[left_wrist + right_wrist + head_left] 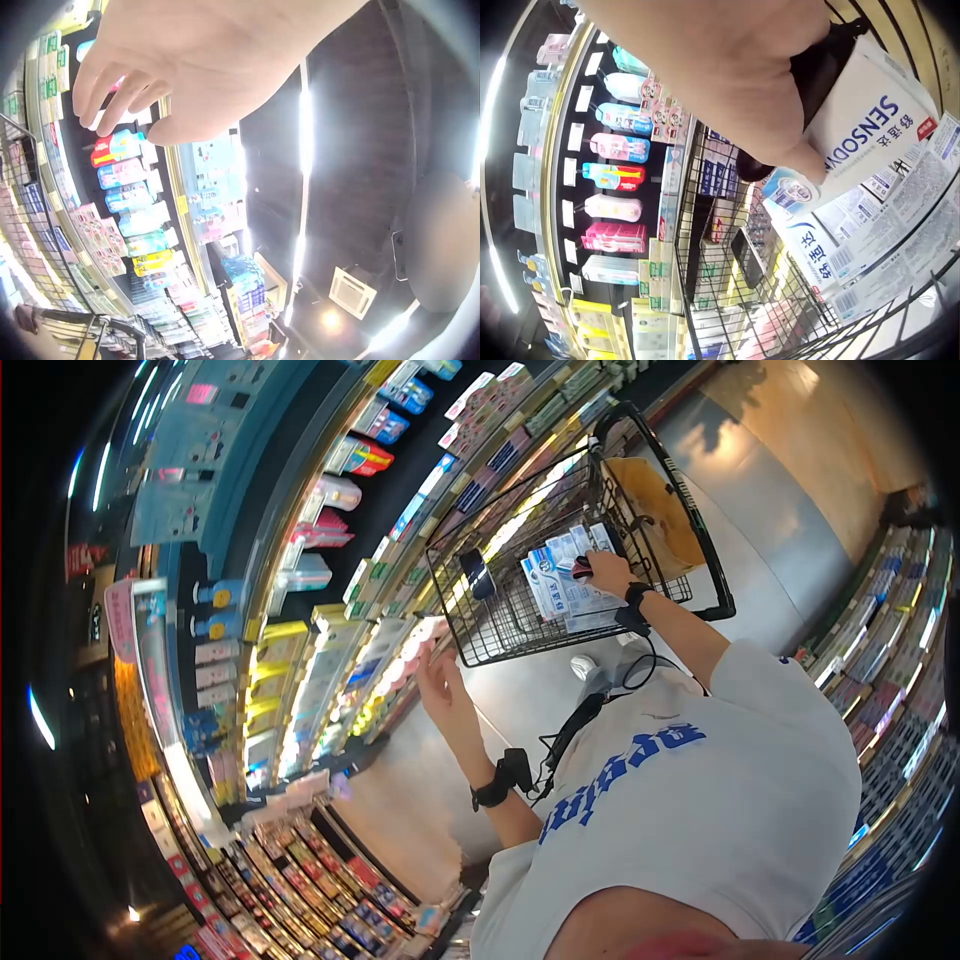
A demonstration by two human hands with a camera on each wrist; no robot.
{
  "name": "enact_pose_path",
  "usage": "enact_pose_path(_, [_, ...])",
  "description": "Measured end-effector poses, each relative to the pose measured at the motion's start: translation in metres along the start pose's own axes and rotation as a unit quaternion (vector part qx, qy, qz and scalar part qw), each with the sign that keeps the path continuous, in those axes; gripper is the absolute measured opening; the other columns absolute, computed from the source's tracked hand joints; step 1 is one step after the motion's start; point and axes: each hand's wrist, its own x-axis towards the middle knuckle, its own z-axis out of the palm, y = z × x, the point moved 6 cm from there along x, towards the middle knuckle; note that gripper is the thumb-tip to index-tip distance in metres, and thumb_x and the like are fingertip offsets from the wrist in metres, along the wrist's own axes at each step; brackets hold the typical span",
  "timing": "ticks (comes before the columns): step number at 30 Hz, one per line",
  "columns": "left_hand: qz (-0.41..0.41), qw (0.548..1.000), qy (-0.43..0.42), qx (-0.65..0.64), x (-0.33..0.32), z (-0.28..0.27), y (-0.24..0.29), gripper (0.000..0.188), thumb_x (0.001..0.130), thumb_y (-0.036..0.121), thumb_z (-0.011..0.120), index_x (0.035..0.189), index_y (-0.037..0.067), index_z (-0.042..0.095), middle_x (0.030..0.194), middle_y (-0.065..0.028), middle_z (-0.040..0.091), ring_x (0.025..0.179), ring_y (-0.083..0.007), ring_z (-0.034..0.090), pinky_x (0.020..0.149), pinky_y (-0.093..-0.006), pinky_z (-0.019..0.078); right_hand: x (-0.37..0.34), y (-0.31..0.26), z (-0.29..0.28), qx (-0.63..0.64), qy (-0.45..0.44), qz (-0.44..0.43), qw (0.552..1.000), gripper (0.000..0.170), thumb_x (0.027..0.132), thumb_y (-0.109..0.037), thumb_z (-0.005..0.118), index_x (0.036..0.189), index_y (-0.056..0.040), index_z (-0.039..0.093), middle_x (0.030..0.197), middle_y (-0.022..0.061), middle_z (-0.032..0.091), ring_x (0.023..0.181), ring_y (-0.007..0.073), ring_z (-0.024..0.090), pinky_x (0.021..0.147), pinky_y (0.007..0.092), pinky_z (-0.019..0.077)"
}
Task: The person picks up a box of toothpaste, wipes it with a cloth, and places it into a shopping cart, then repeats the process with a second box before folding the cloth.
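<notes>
My right hand (608, 573) is inside a black wire shopping cart (470, 663), over several white and blue toothpaste boxes (545, 585). Its fingers grip a small dark object (821, 75), mostly covered by the palm, whose kind I cannot tell. In the right wrist view, the thumb lies against a white box marked SENSODYNE (870, 124), and more boxes (892, 232) are spread beneath. My left hand (440, 685) hangs in the air outside the cart, near the shelves, holding nothing. The left wrist view shows its fingers (112, 97) loosely bent.
A black phone-like slab (477, 574) lies at the cart's far end. A yellowish panel (655, 510) is fixed near the cart handle (715, 565). Lit shelves with hanging packs (615, 176) run along the left; another stocked shelf (890, 640) stands at right. Grey floor (510, 705) shows between.
</notes>
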Motion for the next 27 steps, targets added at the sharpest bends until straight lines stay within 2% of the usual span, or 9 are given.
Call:
enact_pose_path(7, [-0.088, 0.994, 0.059, 0.035, -0.043, -0.031, -0.023, 0.039, 0.102, 0.013, 0.054, 0.136, -0.004, 0.051, 0.116, -0.0164, 0.067, 0.109, -0.0205, 0.063, 0.094, -0.0325, 0.0487, 0.015, 0.021, -0.020, 0.285, 0.073, 0.033, 0.955, 0.030, 0.087, -0.019, 0.064, 0.111, -0.0012, 0.062, 0.102, 0.0245, 0.069, 0.100, 0.0381, 0.067, 0.086, 0.0437, 0.0519])
enact_pose_path(8, [-0.105, 0.992, 0.063, 0.037, -0.054, -0.037, -0.030, 0.037, 0.102, 0.014, 0.054, 0.135, -0.004, 0.053, 0.116, -0.0164, 0.067, 0.108, -0.0203, 0.064, 0.094, -0.0326, 0.0488, 0.012, 0.011, -0.033, 0.373, 0.103, -0.014, 0.922, 0.036, 0.090, -0.024, 0.064, 0.115, 0.0015, 0.062, 0.098, 0.0184, 0.070, 0.095, 0.0302, 0.067, 0.085, 0.0376, 0.0504])
enact_pose_path(9, [-0.110, 0.991, 0.061, 0.039, -0.065, -0.041, -0.030, 0.036, 0.102, 0.014, 0.055, 0.134, -0.004, 0.054, 0.116, -0.0162, 0.067, 0.108, -0.0202, 0.064, 0.094, -0.0324, 0.0490, 0.001, -0.005, -0.056, 0.396, 0.042, 0.066, 0.915, 0.039, 0.092, -0.030, 0.067, 0.114, 0.0021, 0.062, 0.093, 0.0096, 0.068, 0.087, 0.0195, 0.063, 0.081, 0.0336, 0.0489])
enact_pose_path(11, [-0.111, 0.991, 0.067, 0.034, -0.081, -0.049, -0.024, 0.035, 0.102, 0.014, 0.055, 0.132, -0.003, 0.056, 0.115, -0.0160, 0.068, 0.108, -0.0199, 0.064, 0.094, -0.0321, 0.0493, -0.011, -0.028, -0.071, 0.467, 0.019, 0.097, 0.879, 0.039, 0.092, -0.032, 0.067, 0.114, 0.0008, 0.062, 0.091, 0.0050, 0.065, 0.083, 0.0147, 0.058, 0.077, 0.0318, 0.0475])
enact_pose_path(16, [-0.104, 0.985, 0.134, 0.013, -0.140, -0.115, -0.051, 0.032, 0.101, 0.018, 0.058, 0.126, -0.002, 0.061, 0.109, -0.0126, 0.070, 0.103, -0.0176, 0.065, 0.091, -0.0306, 0.0507, -0.012, -0.116, -0.042, 0.404, 0.026, -0.106, 0.908, 0.038, 0.092, -0.033, 0.068, 0.111, -0.0003, 0.064, 0.094, 0.0077, 0.068, 0.086, 0.0149, 0.061, 0.079, 0.0321, 0.0487])
enact_pose_path(20, [-0.055, 0.978, 0.202, 0.011, -0.200, -0.181, -0.066, 0.034, 0.099, 0.015, 0.061, 0.130, 0.003, 0.058, 0.102, -0.0094, 0.071, 0.094, -0.0152, 0.067, 0.076, -0.0294, 0.0532, -0.095, -0.254, 0.008, 0.377, -0.108, -0.169, 0.904, 0.041, 0.093, -0.031, 0.066, 0.117, 0.0022, 0.061, 0.102, 0.0115, 0.069, 0.093, 0.0187, 0.063, 0.084, 0.0339, 0.0493])
enact_pose_path(22, [-0.072, 0.966, 0.249, -0.011, -0.239, -0.220, -0.088, 0.038, 0.096, 0.011, 0.065, 0.132, 0.005, 0.056, 0.103, -0.0091, 0.069, 0.093, -0.0165, 0.068, 0.084, -0.0314, 0.0547, -0.155, -0.316, 0.054, 0.345, -0.163, -0.235, 0.894, 0.040, 0.091, -0.025, 0.068, 0.119, 0.0018, 0.061, 0.103, 0.0117, 0.068, 0.094, 0.0189, 0.062, 0.086, 0.0343, 0.0494])
enact_pose_path(25, [-0.065, 0.947, 0.315, 0.001, -0.303, -0.278, -0.114, 0.049, 0.092, 0.014, 0.071, 0.135, 0.004, 0.053, 0.106, -0.0106, 0.069, 0.090, -0.0168, 0.068, 0.082, -0.0308, 0.0547, -0.269, -0.415, 0.125, 0.254, -0.324, -0.340, 0.845, 0.040, 0.083, -0.018, 0.068, 0.118, 0.0019, 0.060, 0.087, 0.0040, 0.063, 0.069, 0.0120, 0.057, 0.062, 0.0274, 0.0482])
enact_pose_path(27, [-0.082, 0.925, 0.362, 0.083, -0.352, -0.313, -0.131, 0.053, 0.088, 0.013, 0.074, 0.136, 0.003, 0.052, 0.106, -0.0104, 0.068, 0.090, -0.0175, 0.068, 0.083, -0.0310, 0.0555, -0.369, -0.478, 0.138, 0.215, -0.475, -0.344, 0.781, 0.040, 0.082, -0.016, 0.070, 0.117, 0.0009, 0.060, 0.089, 0.0019, 0.063, 0.072, 0.0112, 0.057, 0.064, 0.0261, 0.0487])
